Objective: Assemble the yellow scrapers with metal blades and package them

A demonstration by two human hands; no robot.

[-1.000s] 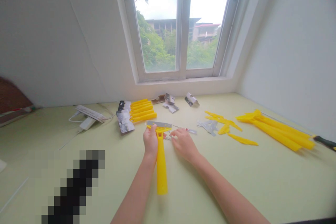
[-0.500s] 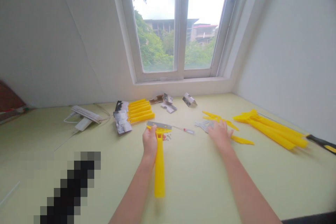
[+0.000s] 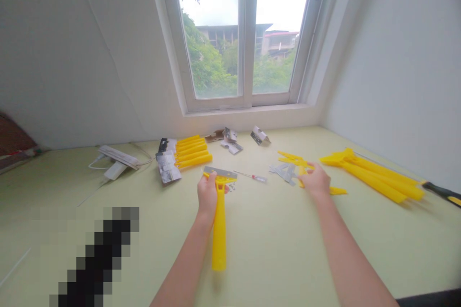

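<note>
- The left hand (image 3: 208, 195) has its fingers wrapped round the yellow scraper (image 3: 219, 230) near its head, thumb on top.
- That scraper is above the table (image 3: 270, 249), its handle pointing to 6 o'clock and a grey blade (image 3: 226, 172) across its head at 12 o'clock.
- Small metal nuts (image 3: 232, 187) lie just beside the head, at 4 o'clock from it.
- At 3 o'clock from the head lies a screwdriver (image 3: 255, 177), between the scraper and some loose metal blades (image 3: 284, 172).
- The right hand (image 3: 317, 180), well apart at 3 o'clock from the scraper, has its fingertips at the yellow plastic pieces (image 3: 290, 157); I cannot tell whether they pinch any.
- Those blades are at 9 o'clock from the right hand, near its fingertips.
- From the scraper's head, carded yellow handles (image 3: 194, 153) lie towards 10 o'clock, a folded card (image 3: 260, 135) between 1 and 2 o'clock, and more yellow tools (image 3: 378, 180) at 3 o'clock.
</note>
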